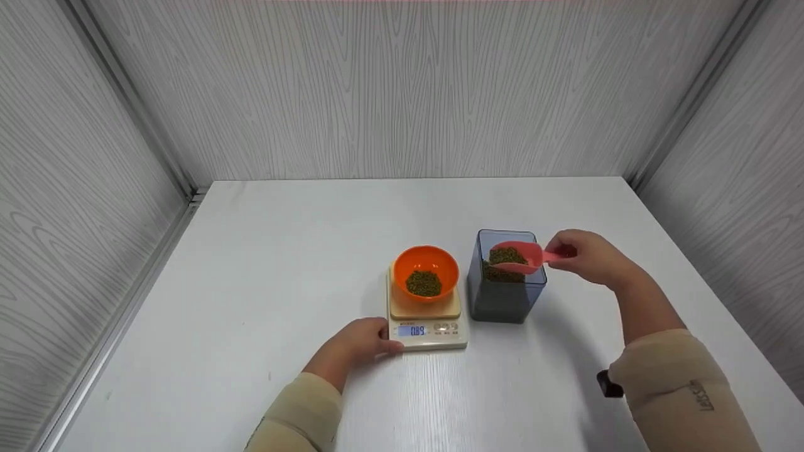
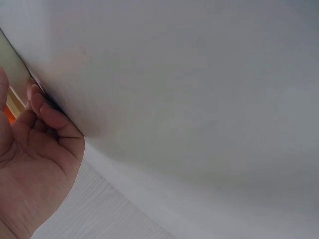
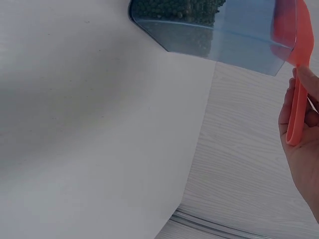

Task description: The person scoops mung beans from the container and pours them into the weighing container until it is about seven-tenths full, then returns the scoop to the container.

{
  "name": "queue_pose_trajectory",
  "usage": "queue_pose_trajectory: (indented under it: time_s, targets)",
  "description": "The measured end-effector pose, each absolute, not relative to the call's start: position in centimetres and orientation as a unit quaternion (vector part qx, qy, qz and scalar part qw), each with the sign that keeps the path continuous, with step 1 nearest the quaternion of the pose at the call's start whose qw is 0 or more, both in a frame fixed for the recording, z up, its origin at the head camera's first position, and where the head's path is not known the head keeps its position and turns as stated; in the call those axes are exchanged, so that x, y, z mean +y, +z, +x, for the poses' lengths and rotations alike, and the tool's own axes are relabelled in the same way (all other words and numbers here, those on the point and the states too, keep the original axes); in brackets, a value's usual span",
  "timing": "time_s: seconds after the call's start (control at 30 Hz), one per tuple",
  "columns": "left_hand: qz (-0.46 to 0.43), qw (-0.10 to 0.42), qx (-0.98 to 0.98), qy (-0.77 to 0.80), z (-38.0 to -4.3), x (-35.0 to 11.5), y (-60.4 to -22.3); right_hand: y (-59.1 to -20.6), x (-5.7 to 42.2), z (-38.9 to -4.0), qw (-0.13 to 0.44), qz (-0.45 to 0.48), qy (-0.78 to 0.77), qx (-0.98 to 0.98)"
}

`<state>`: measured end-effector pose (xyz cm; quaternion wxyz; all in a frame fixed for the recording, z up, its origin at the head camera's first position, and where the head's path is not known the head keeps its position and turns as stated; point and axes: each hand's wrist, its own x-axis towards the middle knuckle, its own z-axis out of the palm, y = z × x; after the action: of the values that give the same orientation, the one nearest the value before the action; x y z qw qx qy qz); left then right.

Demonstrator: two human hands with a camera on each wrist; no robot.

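Note:
My left hand (image 1: 358,342) grips the lower left corner of a white kitchen scale (image 1: 433,343), thumb at its front edge and fingers along its side. The scale's display reads about 0.89. On its platform stands an orange bowl (image 1: 434,256) with a small heap of green-brown granules (image 1: 424,284). Pinched by its handle in my right hand (image 1: 590,256) is a pink scoop (image 1: 534,254) loaded with granules. It is held level at the mouth of a bluish clear container (image 1: 502,304), over more granules inside. The right wrist view shows fingers curled round the scoop handle (image 3: 296,117).
The container stands just right of the scale, on a white table (image 1: 251,270). Grey wood-grain panels rise at the back (image 1: 402,94), left and right. A small black object (image 1: 609,384) shows beside the right sleeve.

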<state>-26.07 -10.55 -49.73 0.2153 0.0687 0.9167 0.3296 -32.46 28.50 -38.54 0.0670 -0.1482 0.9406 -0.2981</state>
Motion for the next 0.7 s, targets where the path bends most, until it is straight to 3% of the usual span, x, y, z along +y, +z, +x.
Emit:
queue_pose_trajectory:
  time_s: [0.7]
  targets:
    - [0.059, 0.22, 0.915, 0.334, -25.8, -10.5, -49.5, -41.0, 28.5, -32.0, 0.068, -0.132, -0.45, 0.881]
